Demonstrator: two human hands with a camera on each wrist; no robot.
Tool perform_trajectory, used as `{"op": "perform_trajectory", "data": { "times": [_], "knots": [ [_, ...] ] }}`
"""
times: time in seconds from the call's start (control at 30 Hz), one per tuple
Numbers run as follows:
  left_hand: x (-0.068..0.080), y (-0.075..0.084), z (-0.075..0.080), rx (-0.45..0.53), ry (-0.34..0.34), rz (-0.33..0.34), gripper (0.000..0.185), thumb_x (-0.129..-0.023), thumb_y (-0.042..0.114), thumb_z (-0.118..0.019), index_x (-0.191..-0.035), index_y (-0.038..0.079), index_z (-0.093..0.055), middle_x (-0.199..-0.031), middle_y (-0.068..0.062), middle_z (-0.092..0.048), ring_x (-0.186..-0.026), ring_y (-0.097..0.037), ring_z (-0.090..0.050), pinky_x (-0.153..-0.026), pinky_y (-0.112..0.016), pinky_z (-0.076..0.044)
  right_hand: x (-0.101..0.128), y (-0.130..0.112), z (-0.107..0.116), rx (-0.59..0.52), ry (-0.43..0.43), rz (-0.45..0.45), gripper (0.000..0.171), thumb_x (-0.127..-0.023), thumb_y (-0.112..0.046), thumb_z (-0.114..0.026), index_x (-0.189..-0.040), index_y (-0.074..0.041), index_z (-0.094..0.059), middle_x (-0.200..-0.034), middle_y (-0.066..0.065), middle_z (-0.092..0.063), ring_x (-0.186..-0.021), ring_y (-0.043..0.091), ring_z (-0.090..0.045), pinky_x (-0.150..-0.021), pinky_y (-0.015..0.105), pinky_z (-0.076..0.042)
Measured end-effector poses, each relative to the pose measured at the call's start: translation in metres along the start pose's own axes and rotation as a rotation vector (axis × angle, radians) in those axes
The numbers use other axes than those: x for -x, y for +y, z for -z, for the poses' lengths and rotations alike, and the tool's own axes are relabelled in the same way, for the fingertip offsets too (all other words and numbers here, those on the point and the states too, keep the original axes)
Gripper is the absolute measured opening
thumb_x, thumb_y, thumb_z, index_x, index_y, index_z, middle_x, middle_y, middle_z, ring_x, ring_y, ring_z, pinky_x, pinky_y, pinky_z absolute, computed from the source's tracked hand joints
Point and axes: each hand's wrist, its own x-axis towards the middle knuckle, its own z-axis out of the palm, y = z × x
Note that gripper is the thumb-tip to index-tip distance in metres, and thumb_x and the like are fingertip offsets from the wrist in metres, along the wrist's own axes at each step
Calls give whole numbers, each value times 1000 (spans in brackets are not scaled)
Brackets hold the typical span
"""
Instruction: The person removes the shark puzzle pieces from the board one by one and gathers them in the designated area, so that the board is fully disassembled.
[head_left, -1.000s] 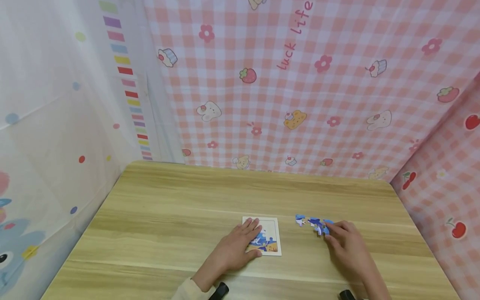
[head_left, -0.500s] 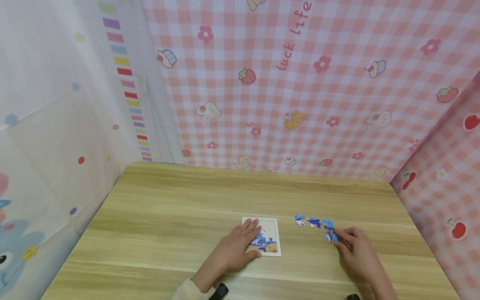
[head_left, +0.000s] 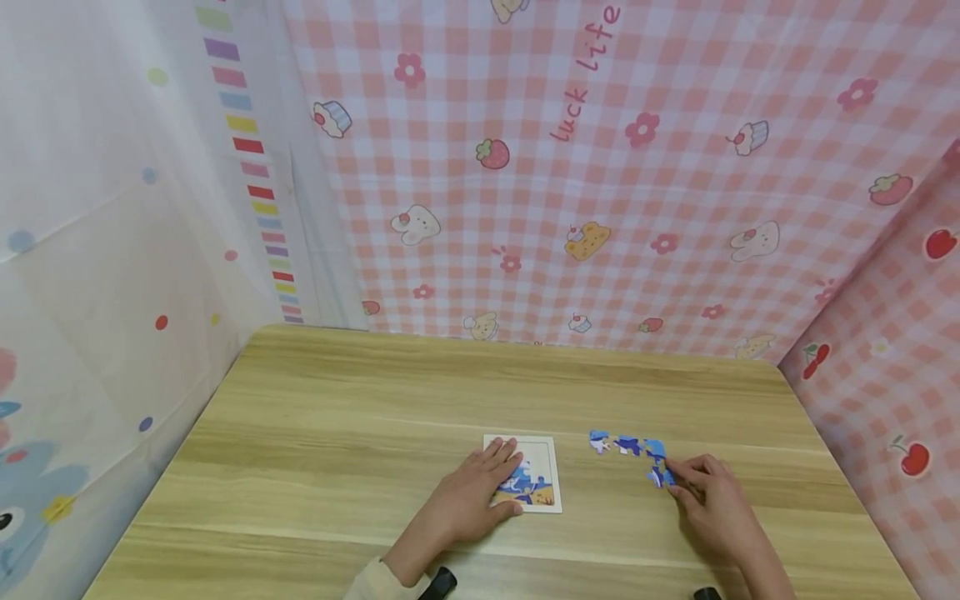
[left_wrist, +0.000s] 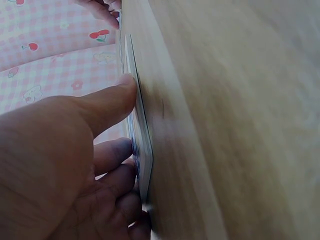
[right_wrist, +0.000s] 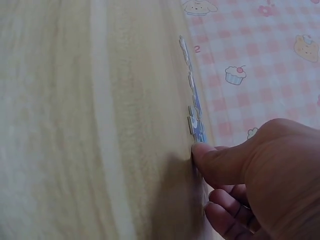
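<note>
My left hand [head_left: 472,492] rests with fingers spread on the left side of a square, white-framed jigsaw puzzle board [head_left: 557,467], covering part of it. Blue and orange pieces fill the lower part of the board's picture; pale backing shows above them. To the right, several loose blue puzzle pieces [head_left: 628,446] lie on the table. My right hand [head_left: 712,508] pinches the right edge of the nearest puzzle piece [head_left: 660,477] between thumb and fingers. In the right wrist view, the thumb [right_wrist: 212,157] is right at the edge of that piece, low against the tabletop.
Both hands work over a wood-grain table [head_left: 360,392]. A pink checked cloth [head_left: 540,200] hangs behind it, another checked cloth [head_left: 885,375] stands at the right, and a white dotted curtain [head_left: 112,275] is at the left.
My right hand has shifted a little to the right with the nearest blue puzzle piece, opening space below the middle loose piece. My left hand has stayed on the board.
</note>
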Motion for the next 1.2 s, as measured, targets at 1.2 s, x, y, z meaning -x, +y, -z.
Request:
{"op": "perform_trajectory", "data": {
  "times": [1.2],
  "knots": [
    [12,-11,6,27,38,1,81,-96,43,-68,-159,6,-35,-172,-11,-19,-160,-33,-15,-130,-50,-23,-39,-98,-45,-180,-67,184,39,-85,-8,-82,-122,-5,-71,-102,0,-70,-92,14,-67,-80,29,-60]
  ]
}}
